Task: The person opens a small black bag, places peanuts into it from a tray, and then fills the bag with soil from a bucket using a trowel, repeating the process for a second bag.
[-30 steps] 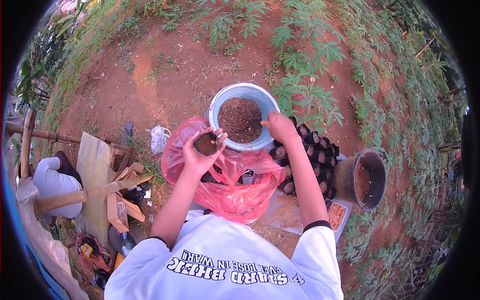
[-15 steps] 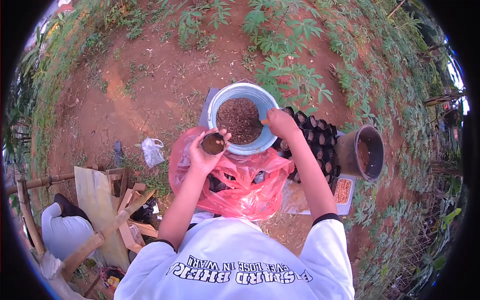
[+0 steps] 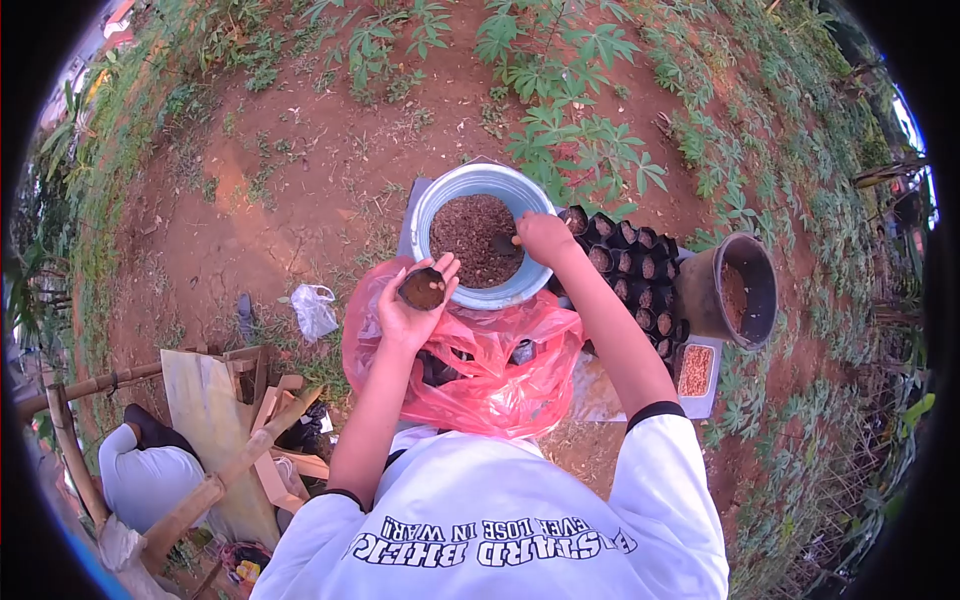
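Observation:
A light blue bucket [image 3: 437,205] holds dark, crumbly soil [image 3: 470,240]. My right hand [image 3: 546,240] is closed round the handle of a small trowel [image 3: 506,243], whose dark blade touches the soil near the bucket's right side. In my left hand [image 3: 412,305], just left of the bucket's lower rim, sits a small black pot [image 3: 422,289] with brown soil inside. A red plastic bag [image 3: 490,390] lies below the bucket, close to my body, with dark items partly visible in it.
Rows of filled black bags [image 3: 628,262] stand right of the bucket. Beyond them are a dark bucket [image 3: 702,292] tilted on its side and a tray of orange-brown grains [image 3: 695,370]. A person's leg [image 3: 150,480] shows at lower left, beside bamboo poles [image 3: 215,485].
My right hand and the trowel have shifted slightly left over the soil. The fingers of my left hand have loosened a little round the black pot. The view has shifted slightly.

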Demonstrator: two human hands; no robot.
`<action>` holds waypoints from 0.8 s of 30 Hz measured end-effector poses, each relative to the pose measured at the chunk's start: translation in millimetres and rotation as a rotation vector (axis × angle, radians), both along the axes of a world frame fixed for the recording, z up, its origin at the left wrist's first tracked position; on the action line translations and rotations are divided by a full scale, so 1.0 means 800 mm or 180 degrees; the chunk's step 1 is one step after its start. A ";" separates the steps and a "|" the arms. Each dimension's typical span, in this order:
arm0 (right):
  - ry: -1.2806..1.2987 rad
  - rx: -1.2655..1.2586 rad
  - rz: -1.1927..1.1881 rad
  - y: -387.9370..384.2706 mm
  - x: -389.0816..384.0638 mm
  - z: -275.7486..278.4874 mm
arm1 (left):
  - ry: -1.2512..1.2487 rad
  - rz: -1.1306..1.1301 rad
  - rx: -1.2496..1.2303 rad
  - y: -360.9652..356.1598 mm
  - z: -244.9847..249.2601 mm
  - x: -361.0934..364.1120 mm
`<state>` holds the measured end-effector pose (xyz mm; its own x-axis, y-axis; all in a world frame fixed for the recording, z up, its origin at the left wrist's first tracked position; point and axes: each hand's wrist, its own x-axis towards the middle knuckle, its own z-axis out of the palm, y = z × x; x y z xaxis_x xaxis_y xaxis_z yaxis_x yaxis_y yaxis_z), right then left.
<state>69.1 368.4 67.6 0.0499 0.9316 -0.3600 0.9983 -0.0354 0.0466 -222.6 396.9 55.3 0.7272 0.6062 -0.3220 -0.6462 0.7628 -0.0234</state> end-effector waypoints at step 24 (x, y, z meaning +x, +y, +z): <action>0.0473 0.0002 0.0160 -0.010 0.001 0.002 | 0.0288 0.0146 0.0356 -0.011 -0.007 0.005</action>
<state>70.0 360.5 69.2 -0.0506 0.9318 -0.3594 0.9947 0.0148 -0.1017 -218.2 387.8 50.0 0.6689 0.6739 -0.3137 -0.6760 0.7270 0.1201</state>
